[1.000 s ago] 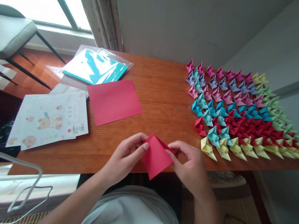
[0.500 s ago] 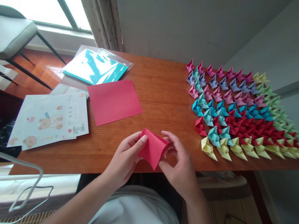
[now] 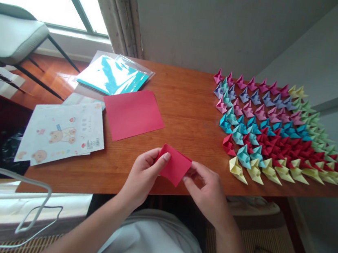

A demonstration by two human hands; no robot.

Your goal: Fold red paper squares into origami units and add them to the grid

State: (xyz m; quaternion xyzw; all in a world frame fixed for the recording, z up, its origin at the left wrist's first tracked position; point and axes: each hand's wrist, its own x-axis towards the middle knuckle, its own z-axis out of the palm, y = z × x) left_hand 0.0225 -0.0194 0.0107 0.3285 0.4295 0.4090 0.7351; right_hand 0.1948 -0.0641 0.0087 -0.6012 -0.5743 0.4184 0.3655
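Note:
A small folded piece of red paper (image 3: 176, 167) is held up over the near edge of the wooden table. My left hand (image 3: 145, 173) pinches its left side, thumb on top and fingers beneath. At the right side of the paper is my right hand (image 3: 206, 188), its thumb and fingertips closed on the edge. The underside of the paper and some fingertips are hidden. Beyond my hands lie flat red sheets (image 3: 133, 116).
Rows of folded paper boats (image 3: 272, 147) in several colours cover the table's right part. At the left are a plastic sleeve with teal sheets (image 3: 113, 76) and bear-printed packets (image 3: 63, 132). A chair (image 3: 16, 38) stands by the window; a white cable (image 3: 38, 184) hangs at lower left.
My right hand's fingers have come together on the right edge of the red paper, where they were spread before. The whole view has shifted slightly.

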